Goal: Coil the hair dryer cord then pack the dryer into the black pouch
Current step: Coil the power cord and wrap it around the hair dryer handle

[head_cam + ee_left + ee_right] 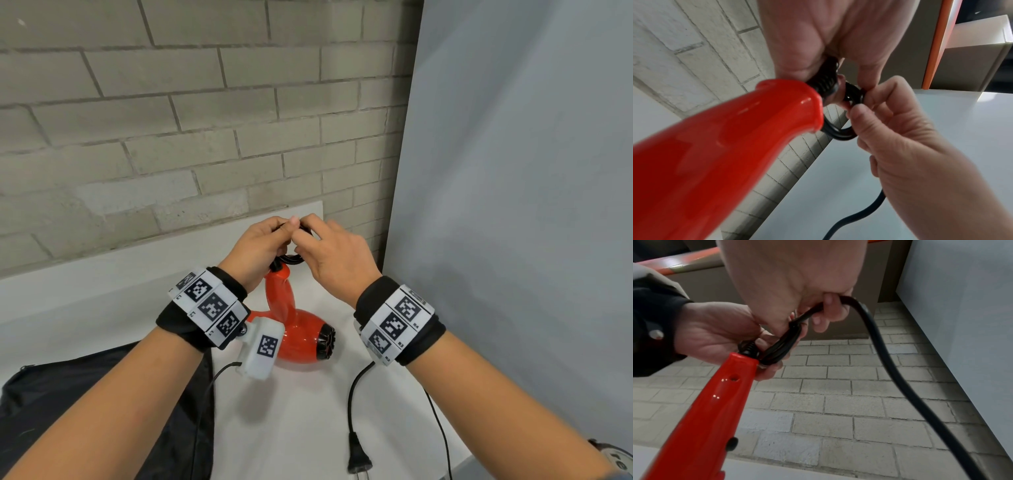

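Presently we hold the red hair dryer (301,329) body-down on the white table (301,411), handle up. Our left hand (255,250) has fingers curled round the small black coil of cord (783,347) at the handle's end. Our right hand (337,255) pinches the cord beside that coil; the rest trails to the plug (358,459). The black pouch (85,404) lies at the left.
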{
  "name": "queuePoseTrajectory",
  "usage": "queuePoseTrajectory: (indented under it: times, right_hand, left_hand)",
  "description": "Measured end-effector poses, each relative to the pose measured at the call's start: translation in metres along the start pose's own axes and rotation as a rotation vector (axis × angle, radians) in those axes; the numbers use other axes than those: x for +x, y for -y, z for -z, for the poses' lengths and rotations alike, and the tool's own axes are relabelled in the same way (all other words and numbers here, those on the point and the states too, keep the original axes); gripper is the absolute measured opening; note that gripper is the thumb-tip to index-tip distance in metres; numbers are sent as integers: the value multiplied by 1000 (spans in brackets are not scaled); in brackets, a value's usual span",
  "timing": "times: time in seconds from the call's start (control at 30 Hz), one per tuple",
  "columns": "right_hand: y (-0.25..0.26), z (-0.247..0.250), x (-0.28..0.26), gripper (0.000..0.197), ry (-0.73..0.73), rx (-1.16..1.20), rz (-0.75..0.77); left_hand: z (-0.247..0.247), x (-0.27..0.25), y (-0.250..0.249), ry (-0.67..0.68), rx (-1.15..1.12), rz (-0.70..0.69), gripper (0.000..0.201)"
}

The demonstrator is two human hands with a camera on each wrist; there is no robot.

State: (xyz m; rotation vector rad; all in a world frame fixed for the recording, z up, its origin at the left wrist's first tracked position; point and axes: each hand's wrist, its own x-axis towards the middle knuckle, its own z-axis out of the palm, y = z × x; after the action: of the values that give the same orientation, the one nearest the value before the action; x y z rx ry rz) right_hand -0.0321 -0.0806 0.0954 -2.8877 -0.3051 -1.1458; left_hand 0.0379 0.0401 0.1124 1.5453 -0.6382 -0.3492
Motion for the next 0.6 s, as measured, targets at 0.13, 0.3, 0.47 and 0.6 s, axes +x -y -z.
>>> queuePoseTrajectory:
  times: [0.13, 0.3, 0.47, 0.6]
  right_hand:
    - [-10, 4, -2, 22, 87, 90, -16]
    - [-20, 29, -24, 30, 108, 214, -242]
    - [-14, 38, -67, 13, 355, 212, -414]
    - [-6, 22, -100, 26, 833, 159, -648]
  left_hand:
    - [-3, -1, 0, -48, 18, -12, 19]
    - [-9, -1, 4, -107, 72, -14, 18]
    - [-13, -1, 4, -158, 46, 22, 20]
    - [-17, -2, 4, -186, 32, 25, 22]
